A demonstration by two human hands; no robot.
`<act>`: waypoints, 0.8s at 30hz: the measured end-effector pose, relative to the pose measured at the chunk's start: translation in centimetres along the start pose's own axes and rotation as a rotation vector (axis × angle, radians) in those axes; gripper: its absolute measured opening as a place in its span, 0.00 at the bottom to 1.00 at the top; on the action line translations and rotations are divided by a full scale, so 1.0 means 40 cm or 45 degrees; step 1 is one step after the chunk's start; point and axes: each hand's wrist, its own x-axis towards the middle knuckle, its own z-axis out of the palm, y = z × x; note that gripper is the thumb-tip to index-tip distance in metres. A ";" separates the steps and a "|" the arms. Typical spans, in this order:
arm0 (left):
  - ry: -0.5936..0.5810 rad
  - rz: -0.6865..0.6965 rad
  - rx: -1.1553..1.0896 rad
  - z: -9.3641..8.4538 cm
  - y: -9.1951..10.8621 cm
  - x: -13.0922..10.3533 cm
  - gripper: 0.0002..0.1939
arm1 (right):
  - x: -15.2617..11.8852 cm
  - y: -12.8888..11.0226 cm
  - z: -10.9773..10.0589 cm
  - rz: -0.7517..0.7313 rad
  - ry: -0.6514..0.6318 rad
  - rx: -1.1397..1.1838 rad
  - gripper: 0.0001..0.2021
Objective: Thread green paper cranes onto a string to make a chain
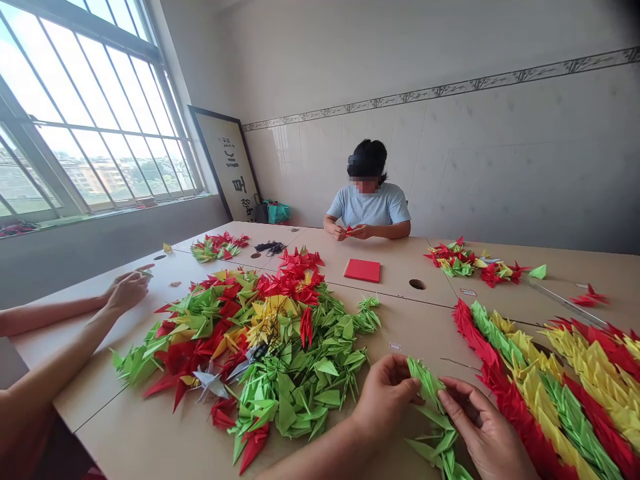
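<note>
Both hands are closed on a strand of green folded paper cranes [427,380] near the table's front edge. My left hand [385,393] pinches its upper end between thumb and fingers. From the other side, my right hand [483,420] grips the strand with thumb and forefinger. The lower cranes hang down between the hands toward the bottom of the view. Just left of my left hand spreads a big heap of green cranes [305,380], mixed with red, yellow and a few pale ones. Finished-looking rows of strung red cranes [495,373] and yellow cranes [540,387] lie right of my right hand.
Across the table [395,313], a person [370,207] folds red paper. Another person's hands [129,288] are at the left. A red paper stack [363,270], black cord [270,248], smaller crane piles [453,257] and a round table hole [417,285] lie beyond the heap.
</note>
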 end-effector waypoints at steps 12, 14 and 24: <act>-0.032 -0.032 -0.062 0.005 0.006 -0.007 0.22 | 0.001 0.009 0.004 0.079 0.030 0.111 0.21; -0.047 -0.047 -0.067 0.007 0.010 -0.009 0.22 | 0.001 0.012 0.000 0.115 -0.055 0.094 0.22; -0.132 -0.039 -0.060 0.010 0.019 -0.019 0.21 | -0.006 0.011 -0.004 0.125 -0.219 0.115 0.19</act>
